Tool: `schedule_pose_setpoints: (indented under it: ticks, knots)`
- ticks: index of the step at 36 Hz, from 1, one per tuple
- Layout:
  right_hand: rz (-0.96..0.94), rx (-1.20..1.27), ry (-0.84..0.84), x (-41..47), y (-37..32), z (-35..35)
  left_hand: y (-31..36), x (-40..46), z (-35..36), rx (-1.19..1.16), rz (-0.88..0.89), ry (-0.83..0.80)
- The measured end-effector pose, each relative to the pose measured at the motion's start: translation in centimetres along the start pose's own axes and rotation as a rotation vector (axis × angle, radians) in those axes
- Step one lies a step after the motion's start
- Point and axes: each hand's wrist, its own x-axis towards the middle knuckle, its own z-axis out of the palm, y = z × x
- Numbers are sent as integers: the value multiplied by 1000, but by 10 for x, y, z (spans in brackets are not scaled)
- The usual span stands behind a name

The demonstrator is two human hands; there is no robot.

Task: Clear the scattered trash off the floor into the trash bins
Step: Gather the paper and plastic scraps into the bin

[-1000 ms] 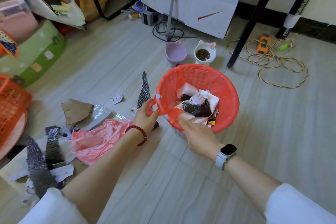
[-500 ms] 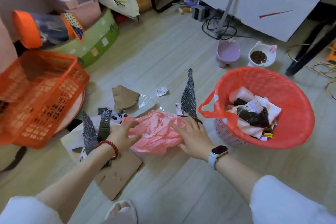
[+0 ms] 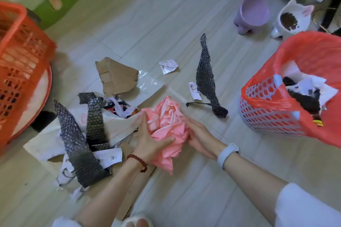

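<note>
Bunching the pink bag [image 3: 167, 127], spread flat a moment ago, between my left hand [image 3: 149, 141] and right hand [image 3: 200, 135], fingers curling around it, readying its transfer to the red-lined bin [image 3: 265, 108].

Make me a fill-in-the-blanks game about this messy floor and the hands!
1. Both hands squeeze a crumpled ____ plastic bag.
2. The left hand has a bracelet of red ____ on its wrist.
3. The trash bin is lined with a ____ bag.
4. The white cat-shaped bowl stands beside a ____ bowl.

Missing words: pink; beads; red; purple
</note>
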Motion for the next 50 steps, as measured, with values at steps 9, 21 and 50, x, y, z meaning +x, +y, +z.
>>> schedule_pose_setpoints:
  ticks: [9, 21, 50]
  knots:
    - [172, 211, -157, -5, -27, 8, 54, 36, -13, 307, 268, -195]
    - [-445, -892, 68, -4, -57, -5, 66, 61, 7, -181, 85, -16]
    - [-1091, -579, 632, -115, -226, -96, 238, 51, 99, -159, 363, -200]
